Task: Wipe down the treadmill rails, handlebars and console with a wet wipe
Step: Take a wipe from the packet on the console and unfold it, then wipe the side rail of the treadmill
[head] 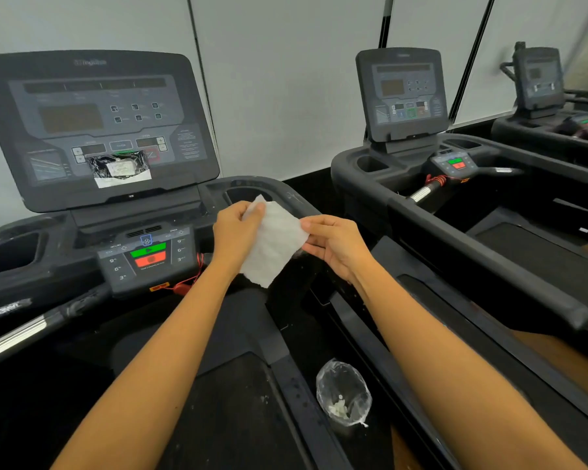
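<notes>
Both hands, left hand (235, 232) and right hand (333, 244), pinch opposite edges of the wet wipe (275, 241), held just right of the console (146, 256). Limp, light, probably damp; bunching it would likely give firmer wiping.

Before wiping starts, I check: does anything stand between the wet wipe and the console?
Nothing visible between. The left hand and right hand hold the wet wipe beside the console; a shiny packet leans on its panel, covering part of it.
</notes>
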### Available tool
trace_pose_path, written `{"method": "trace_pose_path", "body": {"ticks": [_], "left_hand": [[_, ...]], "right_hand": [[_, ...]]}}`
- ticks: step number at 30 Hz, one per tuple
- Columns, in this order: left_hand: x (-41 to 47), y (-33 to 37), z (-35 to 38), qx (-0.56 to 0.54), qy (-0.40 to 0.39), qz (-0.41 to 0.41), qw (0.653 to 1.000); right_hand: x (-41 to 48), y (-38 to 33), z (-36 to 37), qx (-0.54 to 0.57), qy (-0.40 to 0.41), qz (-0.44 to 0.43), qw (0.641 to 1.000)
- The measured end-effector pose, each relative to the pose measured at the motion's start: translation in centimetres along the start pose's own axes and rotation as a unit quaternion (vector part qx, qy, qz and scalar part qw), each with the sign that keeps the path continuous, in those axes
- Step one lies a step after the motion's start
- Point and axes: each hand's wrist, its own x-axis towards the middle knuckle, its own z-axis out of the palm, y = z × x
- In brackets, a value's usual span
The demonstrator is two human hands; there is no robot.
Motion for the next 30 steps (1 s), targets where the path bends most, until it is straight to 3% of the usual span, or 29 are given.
{"method": "trace_pose_path", "body": {"ticks": [5, 7, 11, 15, 18, 21, 23, 26, 30], "left_hand": [[-0.8, 0.1, 1.1, 0.072, 0.022, 0.025, 0.997], [-1.6, 0.6, 1.7, 0.077, -0.016, 0.015, 0.997], [-2.6, 1.6, 3.5, -0.005, -0.140, -0.090, 0.986], [-2.5, 1.6, 4.6, -0.006, -0.139, -0.100, 0.985], [-2.3, 1.4, 5.0, -0.022, -0.153, -0.097, 0.983], [-2.3, 1.7, 5.3, -0.074, -0.199, -0.119, 0.970], [-2.2, 1.8, 5.6, -0.115, -0.231, -0.142, 0.956], [-2.4, 1.7, 6.2, -0.134, -0.291, -0.138, 0.937], [-3.6, 1.6, 8.3, -0.119, -0.333, -0.113, 0.928]], "right_hand": [[0.0, -0.1, -0.1, 0.022, 0.022, 0.026, 0.999], [-0.1, 0.0, -0.4, 0.017, 0.034, 0.027, 0.999], [-0.7, 0.5, -0.9, -0.018, 0.037, 0.007, 0.999], [-1.1, 1.0, -1.1, -0.084, 0.044, -0.018, 0.995], [-1.7, 1.0, -2.1, -0.025, 0.022, -0.007, 0.999], [-2.0, 1.1, -3.5, 0.022, 0.086, 0.006, 0.996], [-1.9, 1.2, -4.6, -0.069, 0.134, -0.008, 0.989], [-2.2, 1.4, -6.1, -0.175, 0.096, -0.002, 0.980], [-3.7, 1.8, -7.5, -0.082, 0.059, 0.043, 0.994]]}}
